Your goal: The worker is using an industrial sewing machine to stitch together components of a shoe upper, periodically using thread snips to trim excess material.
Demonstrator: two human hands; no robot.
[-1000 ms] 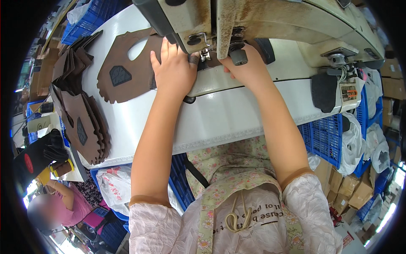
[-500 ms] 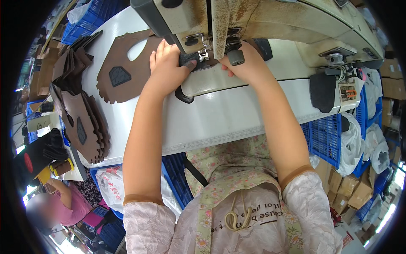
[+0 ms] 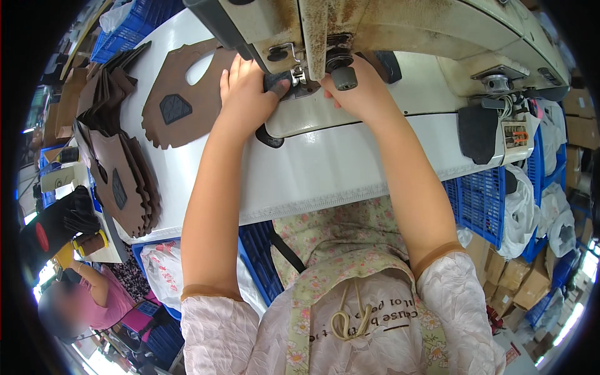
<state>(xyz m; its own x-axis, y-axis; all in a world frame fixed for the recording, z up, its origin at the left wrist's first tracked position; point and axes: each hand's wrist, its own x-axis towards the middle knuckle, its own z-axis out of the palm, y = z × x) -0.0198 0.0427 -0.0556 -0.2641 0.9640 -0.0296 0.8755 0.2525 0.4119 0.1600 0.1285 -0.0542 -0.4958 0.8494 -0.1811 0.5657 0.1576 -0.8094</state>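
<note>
My left hand (image 3: 244,90) lies flat with its fingers stretched out on a brown leather-like piece (image 3: 306,89) under the sewing machine (image 3: 400,28). Its thumb, with a dark covering on the tip, rests beside the metal presser foot (image 3: 299,76). To the right of the foot, my right hand (image 3: 362,94) has its fingers curled at the piece's edge, partly hidden behind a dark machine knob (image 3: 344,77). A black patch (image 3: 387,66) shows beyond that hand. Another brown cut piece (image 3: 187,100) with a dark angular patch (image 3: 175,109) lies left of my left hand.
Stacked brown pieces (image 3: 125,178) hang over the table's left side. A loose black piece (image 3: 477,134) lies near the right end of the white table (image 3: 312,169). Blue crates (image 3: 478,203) with plastic bags stand below right. A person in pink (image 3: 112,300) sits at lower left.
The whole view has shifted slightly. Both hands keep nearly the same places beside the presser foot, and the piece shows no clear movement.
</note>
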